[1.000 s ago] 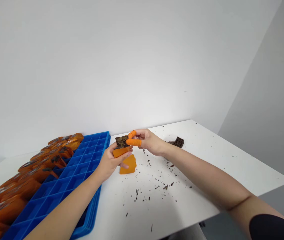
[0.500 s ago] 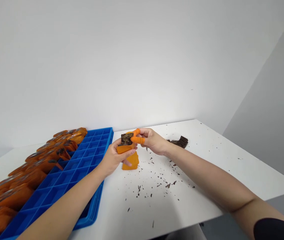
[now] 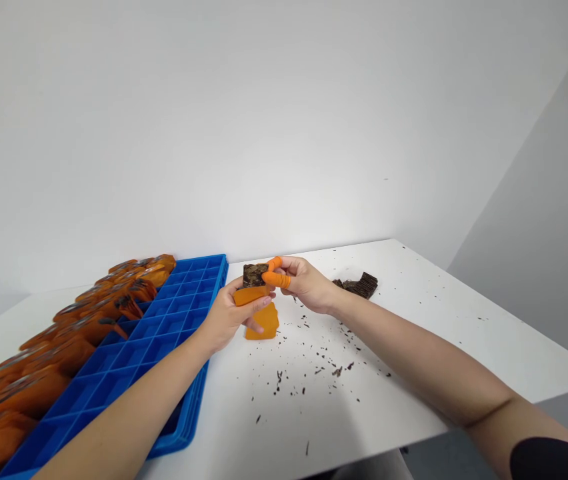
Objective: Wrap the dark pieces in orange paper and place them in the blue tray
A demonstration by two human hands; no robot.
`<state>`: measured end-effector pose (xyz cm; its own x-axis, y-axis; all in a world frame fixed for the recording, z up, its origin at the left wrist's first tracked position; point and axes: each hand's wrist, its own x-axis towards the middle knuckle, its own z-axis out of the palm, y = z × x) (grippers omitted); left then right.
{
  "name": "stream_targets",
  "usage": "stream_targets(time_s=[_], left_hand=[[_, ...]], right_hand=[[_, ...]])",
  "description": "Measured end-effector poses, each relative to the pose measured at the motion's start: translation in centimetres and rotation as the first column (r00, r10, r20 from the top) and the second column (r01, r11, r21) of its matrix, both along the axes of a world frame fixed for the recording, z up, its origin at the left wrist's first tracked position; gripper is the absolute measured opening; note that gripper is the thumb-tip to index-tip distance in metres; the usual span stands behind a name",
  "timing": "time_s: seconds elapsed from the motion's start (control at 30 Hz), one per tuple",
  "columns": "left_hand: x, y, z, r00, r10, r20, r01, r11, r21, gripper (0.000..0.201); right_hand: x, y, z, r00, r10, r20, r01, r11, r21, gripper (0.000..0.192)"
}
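My left hand [image 3: 224, 317] is closed around an orange paper packet [image 3: 251, 295], its thumb along the near side. At the packet's upper edge shows a dark, flaky, pressed square piece [image 3: 254, 275]. My right hand [image 3: 307, 285], with orange finger cots on thumb and forefinger, pinches the right edge of that piece. Whether the piece's lower part sits inside the packet, I cannot tell. Below my left hand more orange paper [image 3: 263, 325] lies flat on the white table [image 3: 364, 413].
A blue compartment tray [image 3: 177, 327] stands at the left, with rows of filled orange packets [image 3: 67, 353] along its left side. Behind my right wrist lies a group of dark pressed pieces [image 3: 365, 285]. Dark crumbs [image 3: 337, 371] are scattered over the table. A white wall rises behind.
The dark square piece has tilted or risen very slightly above the packet. Both hands keep almost the same place and grip.
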<state>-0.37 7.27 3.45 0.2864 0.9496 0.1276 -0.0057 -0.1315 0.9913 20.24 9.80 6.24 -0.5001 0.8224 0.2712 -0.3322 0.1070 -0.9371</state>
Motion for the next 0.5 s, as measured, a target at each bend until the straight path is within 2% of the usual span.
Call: stream_targets(time_s=[0.27,0.5], left_hand=[[0.06,-0.09,0.04,1.0,-0.006,0.023,0.007,0.999,-0.031,0.056],[0.17,-0.14,0.17,0.999,-0.032,0.005,0.032,0.999,-0.038,0.048]], right_hand=[[-0.12,-0.13,0.07,0.999,-0.041,-0.005,0.041,0.999,-0.016,0.044],[-0.27,-0.33,-0.01,0.999,-0.015,-0.045,0.014,1.0,-0.028,0.043]])
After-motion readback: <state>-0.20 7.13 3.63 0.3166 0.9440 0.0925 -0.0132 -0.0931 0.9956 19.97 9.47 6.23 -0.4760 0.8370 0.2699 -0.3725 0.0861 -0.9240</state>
